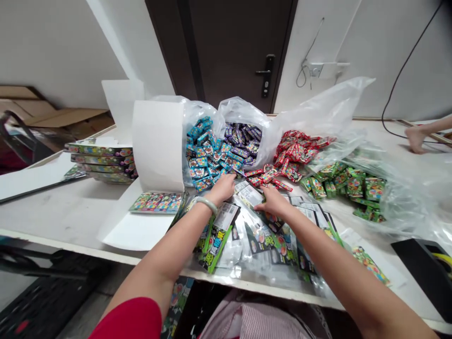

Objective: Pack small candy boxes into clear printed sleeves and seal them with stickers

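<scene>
My left hand (222, 189), with a pale bangle at its wrist, reaches to the edge of the blue candy packets (208, 155). Its fingers are drawn together; whatever they hold is hidden. To its right, my right hand (273, 201) grips a printed plastic bag (249, 194) with a white label, thumb on top. More flat printed bags (216, 245), black and green, lie spread under both forearms. Just beyond the hands are red candy packets (296, 150) and purple candy packets (243, 139). Green candy packets (353, 183) spill out on the right.
Clear plastic sacks (328, 106) surround the candy heaps. White card (158, 141) stands at left, beside stacked printed boxes (106, 162). A black box (420, 268) sits at the table's right front. Another person's bare foot (416, 140) shows at far right.
</scene>
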A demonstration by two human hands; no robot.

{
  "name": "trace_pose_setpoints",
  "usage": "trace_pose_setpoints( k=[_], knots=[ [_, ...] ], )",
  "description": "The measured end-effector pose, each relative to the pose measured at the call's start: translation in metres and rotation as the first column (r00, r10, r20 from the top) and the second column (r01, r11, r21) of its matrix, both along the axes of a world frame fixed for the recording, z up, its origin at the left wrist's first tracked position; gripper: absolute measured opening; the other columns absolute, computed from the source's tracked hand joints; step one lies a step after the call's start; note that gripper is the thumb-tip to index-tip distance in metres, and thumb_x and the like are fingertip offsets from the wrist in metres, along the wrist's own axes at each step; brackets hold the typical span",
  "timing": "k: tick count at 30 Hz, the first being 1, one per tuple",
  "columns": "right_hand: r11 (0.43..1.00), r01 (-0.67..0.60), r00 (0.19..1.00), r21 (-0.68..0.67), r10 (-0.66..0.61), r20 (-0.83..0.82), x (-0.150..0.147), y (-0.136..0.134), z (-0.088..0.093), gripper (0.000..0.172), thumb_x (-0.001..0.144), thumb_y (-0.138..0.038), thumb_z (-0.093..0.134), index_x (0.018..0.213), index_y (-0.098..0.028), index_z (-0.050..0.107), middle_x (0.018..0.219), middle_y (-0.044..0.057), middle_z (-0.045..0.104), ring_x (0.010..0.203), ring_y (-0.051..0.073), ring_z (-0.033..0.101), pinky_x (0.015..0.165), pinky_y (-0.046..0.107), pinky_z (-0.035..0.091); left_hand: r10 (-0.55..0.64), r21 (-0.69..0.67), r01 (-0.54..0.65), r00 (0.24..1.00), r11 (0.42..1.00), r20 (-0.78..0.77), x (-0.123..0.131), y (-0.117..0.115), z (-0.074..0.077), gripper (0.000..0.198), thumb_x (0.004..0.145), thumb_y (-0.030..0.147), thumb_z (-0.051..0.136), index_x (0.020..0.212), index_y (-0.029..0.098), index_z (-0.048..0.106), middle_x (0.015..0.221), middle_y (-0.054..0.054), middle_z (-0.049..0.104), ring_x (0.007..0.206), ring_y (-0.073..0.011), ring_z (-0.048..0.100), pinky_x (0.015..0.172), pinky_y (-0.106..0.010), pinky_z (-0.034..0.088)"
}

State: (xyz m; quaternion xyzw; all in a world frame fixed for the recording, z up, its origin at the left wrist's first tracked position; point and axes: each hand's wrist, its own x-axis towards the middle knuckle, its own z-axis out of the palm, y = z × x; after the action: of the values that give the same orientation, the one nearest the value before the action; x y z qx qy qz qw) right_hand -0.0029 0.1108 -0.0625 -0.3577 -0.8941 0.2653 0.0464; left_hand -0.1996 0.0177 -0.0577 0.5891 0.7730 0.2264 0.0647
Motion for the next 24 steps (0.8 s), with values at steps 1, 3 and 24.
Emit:
trace_pose_setpoints(
  k=[1,3,24],
  knots=[
    [1.000,0.010,1.000,-0.018,-0.010,-0.013,0.000,0.000,0.000,0.077,0.060,-0.034,0.085,0.127,-0.013,0.054,0.131,0.019,0.054,0.124,0.034,0.048,0.097,0.039,0.038,-0.005,-0.035,0.005,1.000,0.999,-0.011,0.000,0.008,-0.002,0.028,0.093,0.027,0.056,0.118,0.015,0.058,0.123,-0.011,0.059,0.111,-0.0243,0.058,0.096,-0.046,0.048],
    [0.997,0.036,0.998,-0.070,-0.039,-0.041,0.003,0.001,-0.002,0.064,0.060,-0.030,0.083,0.117,-0.015,0.059,0.113,0.014,0.063,0.106,0.030,0.058,0.086,0.036,0.042,-0.016,-0.091,0.014,1.000,0.996,-0.023,0.002,0.018,-0.007,0.032,0.092,0.033,0.059,0.119,0.015,0.057,0.121,-0.010,0.059,0.105,-0.0237,0.060,0.090,-0.046,0.052],
    [0.724,0.020,0.688,-0.690,-0.510,-0.516,0.077,-0.058,0.021,0.037,0.073,-0.055,0.063,0.085,-0.023,0.051,0.079,0.002,0.062,0.073,0.020,0.061,0.060,0.032,0.050,-0.141,0.199,-0.005,0.691,0.980,0.709,0.085,-0.052,0.029,0.024,0.090,0.033,0.048,0.100,0.015,0.061,0.090,-0.006,0.067,0.078,-0.0158,0.062,0.068,-0.028,0.051]
  ],
)
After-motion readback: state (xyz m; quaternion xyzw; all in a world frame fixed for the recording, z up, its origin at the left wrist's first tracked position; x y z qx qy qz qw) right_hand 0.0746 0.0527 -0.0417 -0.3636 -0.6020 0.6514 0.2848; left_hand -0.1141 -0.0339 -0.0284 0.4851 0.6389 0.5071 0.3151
